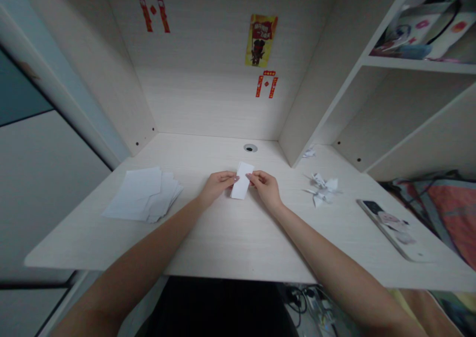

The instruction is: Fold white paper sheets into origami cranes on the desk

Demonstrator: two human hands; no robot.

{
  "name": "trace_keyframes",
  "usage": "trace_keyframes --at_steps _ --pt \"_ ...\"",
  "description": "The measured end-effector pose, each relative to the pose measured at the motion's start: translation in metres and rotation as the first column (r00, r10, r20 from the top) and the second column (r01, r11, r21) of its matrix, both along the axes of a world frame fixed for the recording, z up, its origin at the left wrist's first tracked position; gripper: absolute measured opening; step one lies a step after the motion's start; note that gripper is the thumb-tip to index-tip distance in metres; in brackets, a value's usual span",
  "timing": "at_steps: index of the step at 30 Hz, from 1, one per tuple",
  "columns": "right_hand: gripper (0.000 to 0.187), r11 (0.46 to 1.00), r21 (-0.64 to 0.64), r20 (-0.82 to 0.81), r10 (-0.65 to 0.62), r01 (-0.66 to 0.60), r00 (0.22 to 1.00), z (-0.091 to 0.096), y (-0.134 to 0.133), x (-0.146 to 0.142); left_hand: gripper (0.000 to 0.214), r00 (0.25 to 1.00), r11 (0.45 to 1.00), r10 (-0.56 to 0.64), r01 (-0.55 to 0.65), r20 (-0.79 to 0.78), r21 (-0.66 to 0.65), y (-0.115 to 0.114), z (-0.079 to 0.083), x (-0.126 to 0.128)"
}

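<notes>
Between my two hands is a folded piece of white paper [242, 183], a narrow strip held slightly tilted just over the desk. My left hand [218, 184] pinches its left edge, thumb on the front. On the opposite edge, my right hand [267, 186] grips it the same way, fingers partly behind the paper. A loose stack of white paper sheets [139, 196] lies on the desk to the left. Several small folded or crumpled paper pieces [323, 189] sit in a heap to the right of my right hand.
A phone or tablet with a picture on its case [394, 230] lies at the desk's right. A round cable hole [250, 148] is near the back panel. An upright divider [312, 79] and shelf [420, 65] bound the right side. Cables [301, 300] hang below the front edge.
</notes>
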State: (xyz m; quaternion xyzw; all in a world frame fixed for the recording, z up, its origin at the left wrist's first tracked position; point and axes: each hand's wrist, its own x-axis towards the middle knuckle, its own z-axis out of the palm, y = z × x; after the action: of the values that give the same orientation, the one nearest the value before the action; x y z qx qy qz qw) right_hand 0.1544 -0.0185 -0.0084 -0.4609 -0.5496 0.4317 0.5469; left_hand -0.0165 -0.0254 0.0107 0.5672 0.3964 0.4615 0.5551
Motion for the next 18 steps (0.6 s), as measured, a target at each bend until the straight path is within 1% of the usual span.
trace_keyframes --at_steps 2,5,8,10,12,14,16,18 --pt "0.033 1.0 -0.022 -0.002 0.008 -0.008 1.0 0.0 0.0 -0.001 0.029 1.0 1.0 0.011 -0.011 -0.002 -0.013 0.001 0.0 0.0" --pt "0.039 0.999 -0.01 0.017 0.045 -0.045 0.999 0.001 -0.002 -0.004 0.031 0.999 0.999 0.037 -0.037 0.006 -0.023 0.002 -0.002 0.0" --pt "0.037 0.996 0.023 0.049 0.087 -0.088 0.995 0.003 -0.005 -0.005 0.032 0.999 0.999 0.039 -0.038 0.016 -0.007 0.004 -0.004 0.0" --pt "0.033 0.993 0.049 0.081 0.101 -0.105 0.992 0.004 -0.006 -0.005 0.031 0.998 0.998 0.063 -0.063 0.012 0.014 0.005 -0.006 0.0" --pt "0.03 0.991 0.077 0.117 0.104 -0.113 0.988 0.002 -0.006 -0.005 0.029 0.996 0.995 0.093 -0.093 0.002 0.044 0.005 -0.007 0.001" --pt "0.03 0.991 0.098 0.13 0.08 -0.093 0.988 -0.001 -0.004 -0.005 0.027 0.992 0.989 0.127 -0.127 -0.005 0.073 0.005 -0.006 0.0" --pt "0.031 0.994 0.103 0.073 0.027 -0.034 0.997 -0.005 -0.001 -0.004 0.026 0.983 0.979 0.185 -0.184 -0.007 0.093 0.005 -0.005 -0.001" --pt "0.035 0.997 0.075 -0.038 -0.008 0.011 0.999 -0.008 0.002 -0.003 0.026 0.963 0.959 0.268 -0.266 -0.002 0.096 0.006 -0.005 -0.002"
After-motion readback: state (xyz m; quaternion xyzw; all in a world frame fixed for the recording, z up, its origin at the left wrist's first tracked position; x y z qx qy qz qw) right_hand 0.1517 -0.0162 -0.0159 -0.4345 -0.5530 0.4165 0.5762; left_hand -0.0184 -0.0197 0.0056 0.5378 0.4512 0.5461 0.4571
